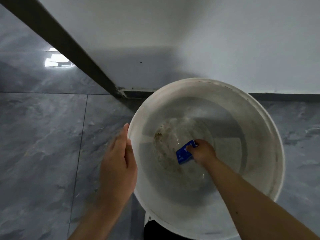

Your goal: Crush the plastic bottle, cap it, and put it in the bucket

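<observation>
A large white bucket (270,129) stands on the floor against the wall, its bottom stained brown. My right hand (202,151) reaches deep inside it and is closed on a crushed clear plastic bottle with a blue label (183,154), held low near the bucket's bottom. The bottle's clear body is hard to make out against the bucket; I cannot see its cap. My left hand (119,163) hovers outside the bucket's left rim, fingers straight and together, holding nothing, slightly blurred.
Glossy grey marble floor tiles (43,135) spread to the left and right of the bucket. A white wall (190,40) with a dark skirting rises behind. A dark diagonal beam (69,44) runs from the upper left down to the corner.
</observation>
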The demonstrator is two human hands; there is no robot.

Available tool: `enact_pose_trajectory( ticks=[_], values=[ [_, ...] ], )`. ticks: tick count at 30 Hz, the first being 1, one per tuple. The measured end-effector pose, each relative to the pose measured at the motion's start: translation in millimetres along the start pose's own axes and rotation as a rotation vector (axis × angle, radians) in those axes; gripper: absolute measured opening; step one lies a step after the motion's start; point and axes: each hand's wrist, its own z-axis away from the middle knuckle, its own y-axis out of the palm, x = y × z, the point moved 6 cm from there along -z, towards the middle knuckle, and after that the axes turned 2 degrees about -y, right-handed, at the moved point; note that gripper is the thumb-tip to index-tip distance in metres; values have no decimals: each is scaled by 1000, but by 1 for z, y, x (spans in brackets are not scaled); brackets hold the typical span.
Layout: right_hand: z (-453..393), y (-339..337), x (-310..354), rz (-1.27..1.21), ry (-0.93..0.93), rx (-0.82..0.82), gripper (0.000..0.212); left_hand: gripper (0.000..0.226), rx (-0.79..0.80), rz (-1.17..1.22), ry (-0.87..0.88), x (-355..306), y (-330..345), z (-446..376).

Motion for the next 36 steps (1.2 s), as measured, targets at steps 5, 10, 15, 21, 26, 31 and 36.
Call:
enact_pose_trajectory(
  ticks=[5,10,15,21,26,31,36],
  values=[
    [-46,36,-17,25,25,14,30,45,-51,50,84,3,1,-2],
    [-77,58,-37,32,45,-19,27,51,-36,98,137,4,1,-4],
    [-100,74,-51,90,58,-7,28,46,-72,95,190,3,0,-5],
    [-104,75,-59,162,108,24,42,44,-77,81,211,5,2,-6],
    [-91,57,-54,240,106,-4,39,46,-63,88,209,4,3,-8],
    [-58,33,-34,200,48,-2,33,48,-44,44,166,4,4,-8],
    [-11,6,-12,84,52,7,26,44,27,-2,-2,9,6,-5]
  ],
)
